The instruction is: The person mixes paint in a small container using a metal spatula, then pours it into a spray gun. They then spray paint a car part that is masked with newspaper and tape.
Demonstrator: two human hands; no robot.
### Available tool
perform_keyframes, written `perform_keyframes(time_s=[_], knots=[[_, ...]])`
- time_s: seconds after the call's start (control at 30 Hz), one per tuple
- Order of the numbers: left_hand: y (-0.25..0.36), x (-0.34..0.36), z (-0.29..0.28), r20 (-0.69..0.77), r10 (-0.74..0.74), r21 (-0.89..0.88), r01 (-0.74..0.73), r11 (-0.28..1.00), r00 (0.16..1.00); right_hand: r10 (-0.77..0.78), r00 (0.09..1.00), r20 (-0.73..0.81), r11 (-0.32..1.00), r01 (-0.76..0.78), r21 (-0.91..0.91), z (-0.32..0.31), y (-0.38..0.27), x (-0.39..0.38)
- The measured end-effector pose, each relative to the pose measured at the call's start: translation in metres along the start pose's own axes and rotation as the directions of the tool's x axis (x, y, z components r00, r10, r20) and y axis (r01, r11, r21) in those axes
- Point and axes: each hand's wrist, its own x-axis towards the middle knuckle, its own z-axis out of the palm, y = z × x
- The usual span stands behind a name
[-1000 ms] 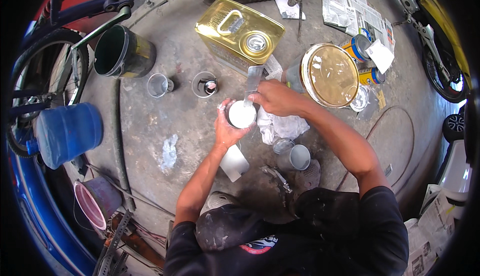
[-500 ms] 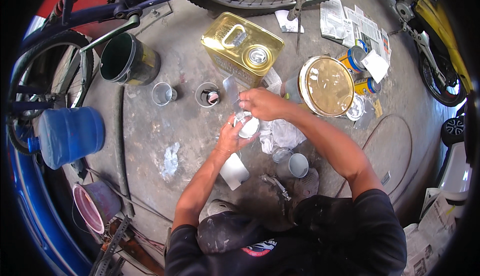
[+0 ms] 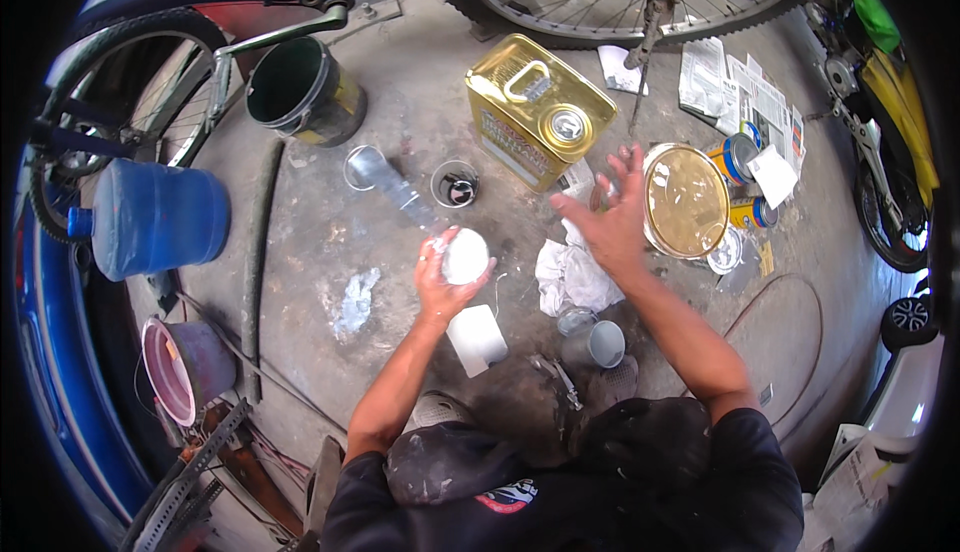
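Drawn away from the small round container of white material (image 3: 466, 256) since half a second ago, the bare right hand (image 3: 612, 222) is spreading its fingers wide near the gold rectangular metal tin (image 3: 537, 112) and the crumpled white cloth (image 3: 577, 278). From my end I am seeing the left hand (image 3: 443, 287) holding the container above the grey concrete floor (image 3: 300, 252), a long translucent flat strip (image 3: 400, 197) jutting from its fingers toward a clear round cup (image 3: 354, 176); I cannot tell whether those are touching.

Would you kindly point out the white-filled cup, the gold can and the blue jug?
White-filled cup (image 3: 466, 257), head view: white contents.
Gold can (image 3: 541, 110), head view: top, between handle and cap.
Blue jug (image 3: 163, 220), head view: side wall.
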Motion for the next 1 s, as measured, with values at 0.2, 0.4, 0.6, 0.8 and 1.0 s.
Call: perform_keyframes(time_s=[0.2, 0.4, 0.6, 0.8, 1.0], knots=[[0.008, 0.007, -0.063, -0.121, -0.070, 0.032, 0.074, 0.997, 0.990, -0.101, 0.994, 0.047, 0.983, 0.107, -0.150, 0.040, 0.039, 0.061], [0.008, 0.004, -0.099, -0.132, -0.076, 0.048, 0.083, 0.995, 0.988, -0.265, 0.964, 0.025, 0.948, 0.265, -0.179, 0.058, 0.010, 0.072], [-0.003, -0.016, -0.105, -0.185, -0.138, 0.047, 0.149, 0.988, 0.973, -0.275, 0.942, 0.191, 0.943, 0.303, -0.136, 0.039, -0.048, 0.044], [-0.014, -0.035, -0.121, -0.127, -0.252, 0.004, 0.255, 0.967, 0.959, -0.383, 0.790, 0.479, 0.854, 0.501, -0.142, 0.022, -0.118, -0.001], [-0.009, -0.038, -0.132, -0.090, -0.124, 0.042, 0.128, 0.991, 0.988, -0.479, 0.533, 0.697, 0.592, 0.783, -0.192, 0.017, -0.165, -0.028]])
